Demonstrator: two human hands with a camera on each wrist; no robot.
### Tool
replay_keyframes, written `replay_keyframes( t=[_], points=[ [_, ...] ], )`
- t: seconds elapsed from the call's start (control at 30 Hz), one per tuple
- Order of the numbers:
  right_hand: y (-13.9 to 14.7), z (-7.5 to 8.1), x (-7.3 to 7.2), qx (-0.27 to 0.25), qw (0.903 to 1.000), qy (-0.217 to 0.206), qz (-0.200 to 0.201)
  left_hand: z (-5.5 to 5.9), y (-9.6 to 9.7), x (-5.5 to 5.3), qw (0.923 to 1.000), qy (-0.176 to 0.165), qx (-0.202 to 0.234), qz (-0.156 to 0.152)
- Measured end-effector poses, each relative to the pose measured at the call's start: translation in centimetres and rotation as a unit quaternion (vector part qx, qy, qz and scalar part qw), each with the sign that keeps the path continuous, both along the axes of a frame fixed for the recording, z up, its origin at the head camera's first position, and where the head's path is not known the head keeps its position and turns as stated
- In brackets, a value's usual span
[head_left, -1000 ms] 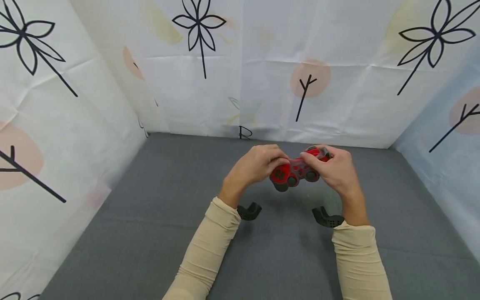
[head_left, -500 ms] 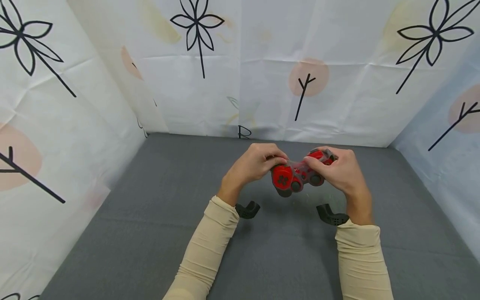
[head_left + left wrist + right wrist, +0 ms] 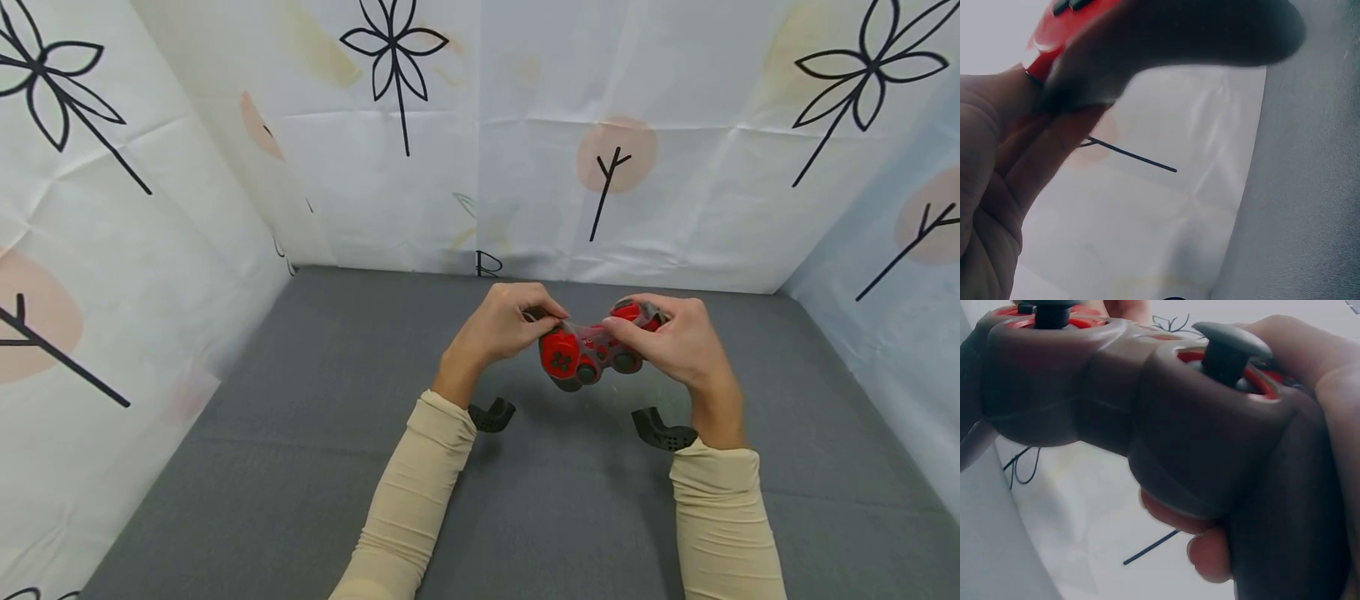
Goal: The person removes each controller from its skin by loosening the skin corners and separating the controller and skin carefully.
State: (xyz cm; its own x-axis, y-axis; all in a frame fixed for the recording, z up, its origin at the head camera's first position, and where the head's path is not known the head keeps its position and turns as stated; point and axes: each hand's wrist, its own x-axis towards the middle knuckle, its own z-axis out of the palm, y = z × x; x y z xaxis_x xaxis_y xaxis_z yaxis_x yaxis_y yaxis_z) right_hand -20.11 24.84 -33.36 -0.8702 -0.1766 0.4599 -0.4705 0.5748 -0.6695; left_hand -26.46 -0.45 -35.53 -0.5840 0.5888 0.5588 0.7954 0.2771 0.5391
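Note:
A red game controller (image 3: 559,354) with dark sticks and a cross of dark buttons is held up between both hands, over the grey surface. Translucent greyish material (image 3: 577,330) overlaps its upper edge and middle. At its upper left corner, my left hand (image 3: 508,327) pinches with thumb and fingertips. The right hand (image 3: 678,337) grips the other end, thumb across the top face and fingers behind. Close up in the right wrist view, the controller's dark grips (image 3: 1179,437) and two thumbsticks show. From the left wrist view, a dark blurred grip (image 3: 1210,31) juts past the left fingers.
The grey cloth-covered surface (image 3: 315,467) spreads below both arms. White fabric walls (image 3: 525,192) with flower and tree prints stand at the back and sides. Each wrist carries a black mount, the left one (image 3: 492,415) and the right one (image 3: 663,430).
The controller first shifted slightly right and tilted, then came back a little left. My left hand has drawn slightly left, with its thumb and forefinger more visibly apart behind the pinch.

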Motion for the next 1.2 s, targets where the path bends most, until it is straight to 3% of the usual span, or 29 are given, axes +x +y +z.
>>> replay_keyframes(
  t=[0.33, 0.53, 0.6, 0.73, 0.9, 1.03, 1.2],
  points=[
    [0.2, 0.5, 0.6, -0.041, 0.9985, 0.035, 0.006, -0.5, -0.1, -0.6, 0.9996, 0.003, 0.029, -0.002],
    [0.0, 0.8, 0.7, -0.055, 0.9977, 0.037, -0.015, -1.0, -0.2, -0.9, 0.999, -0.016, 0.041, 0.002],
    [0.0, 0.8, 0.7, -0.052, 0.9975, 0.038, -0.03, -1.1, -0.2, -0.9, 0.9989, -0.008, 0.046, -0.002],
    [0.1, 0.6, 0.6, -0.024, 0.9964, 0.05, -0.065, -1.0, 0.0, -1.0, 0.9963, 0.067, 0.054, -0.007],
    [0.1, 0.1, 0.0, 0.009, 0.9924, 0.08, -0.094, -0.7, 0.2, -0.9, 0.9827, 0.173, 0.064, 0.015],
    [-0.1, -0.2, -0.5, -0.015, 0.9885, 0.098, -0.114, -0.2, 0.1, -0.6, 0.9738, 0.215, 0.068, 0.032],
    [0.0, -0.6, -1.0, -0.056, 0.9797, 0.104, -0.162, 0.5, 0.0, -0.2, 0.9682, 0.24, 0.064, 0.033]
  ],
)
